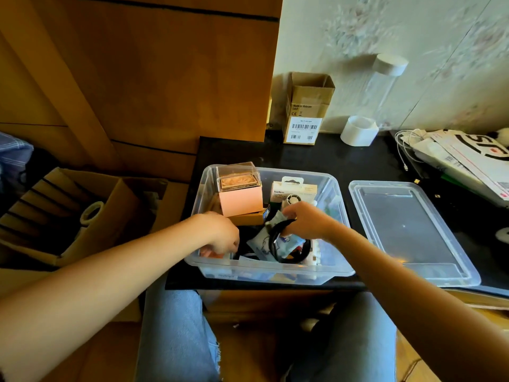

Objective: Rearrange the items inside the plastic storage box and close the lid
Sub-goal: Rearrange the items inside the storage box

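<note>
A clear plastic storage box (340, 205) stands open on a black tabletop (316, 158). Its clear lid (407, 230) lies flat to the right of it. Inside the box at the back left is a pink box (241, 199) topped by a clear case, and a white Belkin package (294, 191) stands at the back middle. My right hand (305, 220) is inside the box, gripping a coiled black cable (275, 235) together with a pale blue pouch (286, 242). My left hand (220, 232) reaches into the front left corner, fingers curled down on something small that I cannot make out.
At the back against the wall stand an open brown cardboard box (307, 111), a white cup (358, 130) and a tall clear bottle (382, 86). Papers and white cables (454, 153) lie at the right. An open carton (82, 213) sits on the left floor.
</note>
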A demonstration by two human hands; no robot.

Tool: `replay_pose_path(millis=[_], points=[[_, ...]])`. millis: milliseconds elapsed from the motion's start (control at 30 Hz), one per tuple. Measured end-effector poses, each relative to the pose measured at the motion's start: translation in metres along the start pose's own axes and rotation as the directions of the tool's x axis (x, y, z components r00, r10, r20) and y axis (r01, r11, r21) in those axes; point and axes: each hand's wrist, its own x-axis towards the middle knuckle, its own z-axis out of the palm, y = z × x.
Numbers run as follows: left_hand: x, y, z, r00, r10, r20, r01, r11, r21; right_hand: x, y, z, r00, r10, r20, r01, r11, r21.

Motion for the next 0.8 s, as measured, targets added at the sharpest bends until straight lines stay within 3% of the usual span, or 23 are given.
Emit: replay_pose_path(millis=[133, 267, 333, 500, 700, 800], points=[[0.01, 0.012, 0.001, 0.991, -0.082, 0.105, 0.058, 0.975, 0.213, -0.015, 0.012, -0.027, 0.998, -0.039, 0.058, 0.037, 0.998, 0.051], [0.005, 0.02, -0.011, 0.986, -0.103, 0.134, 0.077, 0.979, 0.187, -0.017, 0.019, -0.026, 0.988, -0.022, 0.154, 0.051, 0.982, -0.183], [0.003, 0.02, -0.014, 0.994, -0.081, 0.077, 0.066, 0.98, 0.186, -0.016, 0.021, -0.019, 0.986, -0.032, 0.163, 0.065, 0.978, -0.2], [0.001, 0.007, 0.0, 0.991, -0.05, -0.121, 0.082, 0.959, 0.272, -0.017, 0.014, -0.019, 0.987, -0.129, 0.1, 0.133, 0.991, -0.03], [-0.006, -0.013, 0.005, 0.958, 0.025, -0.285, 0.018, 0.989, 0.149, -0.016, -0.012, -0.02, 0.952, -0.303, 0.047, 0.294, 0.946, 0.135], [-0.008, -0.018, 0.004, 0.929, 0.039, -0.368, 0.014, 0.99, 0.142, -0.015, -0.019, -0.017, 0.949, -0.309, 0.056, 0.29, 0.931, 0.221]])
